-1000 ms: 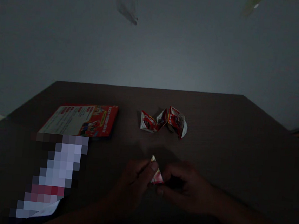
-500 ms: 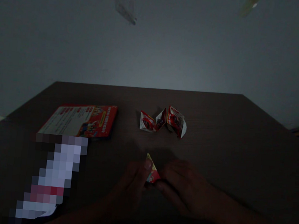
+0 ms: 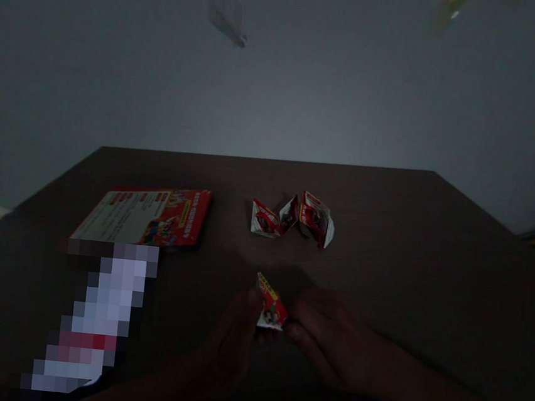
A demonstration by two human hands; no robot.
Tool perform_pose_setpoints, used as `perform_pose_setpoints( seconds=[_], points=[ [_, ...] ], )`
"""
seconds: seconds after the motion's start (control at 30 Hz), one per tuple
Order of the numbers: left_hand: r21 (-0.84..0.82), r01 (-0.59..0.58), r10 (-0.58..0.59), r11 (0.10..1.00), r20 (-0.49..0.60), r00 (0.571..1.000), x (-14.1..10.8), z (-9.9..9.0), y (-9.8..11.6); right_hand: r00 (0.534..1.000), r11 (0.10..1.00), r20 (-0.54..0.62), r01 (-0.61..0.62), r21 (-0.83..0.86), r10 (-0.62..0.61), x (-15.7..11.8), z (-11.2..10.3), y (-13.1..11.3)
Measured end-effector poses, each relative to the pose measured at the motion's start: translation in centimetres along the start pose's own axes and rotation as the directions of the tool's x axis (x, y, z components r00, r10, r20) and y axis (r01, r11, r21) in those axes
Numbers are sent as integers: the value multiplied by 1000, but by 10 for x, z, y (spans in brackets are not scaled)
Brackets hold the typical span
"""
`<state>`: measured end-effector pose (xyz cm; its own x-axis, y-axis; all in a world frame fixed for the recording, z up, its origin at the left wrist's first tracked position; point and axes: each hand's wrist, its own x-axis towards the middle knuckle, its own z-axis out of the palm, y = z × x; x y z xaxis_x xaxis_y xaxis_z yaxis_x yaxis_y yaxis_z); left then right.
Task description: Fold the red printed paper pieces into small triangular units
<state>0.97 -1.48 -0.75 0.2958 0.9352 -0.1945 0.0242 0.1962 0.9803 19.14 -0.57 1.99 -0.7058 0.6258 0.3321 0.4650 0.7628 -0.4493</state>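
Between my hands, low over the table, is a small folded paper piece (image 3: 272,307) with a red and yellow print and a pale lower edge. My left hand (image 3: 235,326) is closed on its left side, the thumb along the edge. At its right corner my right hand (image 3: 325,332) pinches it, fingers bent together. Farther back on the table lie folded red and white printed papers (image 3: 289,218), bent into zigzag and box-like shapes, apart from both hands. Deep shade hides the undersides of my hands.
A red printed booklet or flat box (image 3: 183,217) lies at the left of the dark table (image 3: 390,206). Nearer me is a bright pixelated object (image 3: 105,311), its kind hidden. A clear plastic bag (image 3: 227,7) shows on the wall behind.
My left thumb has shifted left on the folded paper, so more of its red print and pale edge shows. The papers farther back stay put.
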Motion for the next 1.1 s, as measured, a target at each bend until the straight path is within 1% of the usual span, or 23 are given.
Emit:
perform_pose_setpoints(
  seconds=[0.1,0.2,0.27,0.43,0.5,0.57,0.6,0.63,0.7,0.77,0.8,0.83,0.87,0.93,1.0,1.07,1.1],
  points=[
    [41,-43,43,998,2,999,-1,-1,1,999,994,-48,5,109,0,-1,-1,0],
    [71,-73,75,995,-28,997,-1,-2,2,995,966,-82,-27,256,50,-2,-1,2],
    [99,-94,96,991,-22,995,0,-2,3,992,944,-96,-46,327,82,-2,0,4],
    [187,-187,177,964,71,982,2,-2,8,973,893,-113,-134,430,201,-4,3,9],
    [211,-212,189,954,123,974,3,-2,10,965,876,-139,-134,462,221,-6,4,10],
    [226,-215,179,950,170,969,3,-2,12,951,847,-137,-174,502,276,-7,6,10],
    [226,-213,171,951,193,966,3,-2,12,938,811,-112,-217,543,327,-8,6,10],
    [217,-207,160,954,215,963,3,-2,12,920,752,-74,-266,603,385,-8,7,10],
    [181,-187,139,966,250,958,4,-2,11,878,569,34,-337,750,477,-8,9,11],
    [138,-160,117,977,273,955,5,-2,9,860,371,145,-356,858,490,-7,10,14],
    [119,-139,102,983,275,956,6,-1,9,860,300,185,-356,885,476,-7,11,15],
    [101,-117,87,988,264,961,7,-1,9,864,257,208,-353,900,459,-7,11,17],
    [80,-95,73,992,242,967,7,0,10,868,240,217,-350,906,446,-7,12,18],
    [35,-45,38,998,185,982,9,2,12,877,249,200,-332,910,436,-7,13,19],
    [-14,-1,2,1000,131,991,11,3,16,880,304,148,-307,902,451,-8,14,18],
    [-66,40,-32,997,111,993,12,3,18,880,411,31,-253,876,474,-7,13,16],
    [-98,54,-43,994,108,993,14,3,18,878,494,-56,-214,843,476,-7,12,14]
  ],
)
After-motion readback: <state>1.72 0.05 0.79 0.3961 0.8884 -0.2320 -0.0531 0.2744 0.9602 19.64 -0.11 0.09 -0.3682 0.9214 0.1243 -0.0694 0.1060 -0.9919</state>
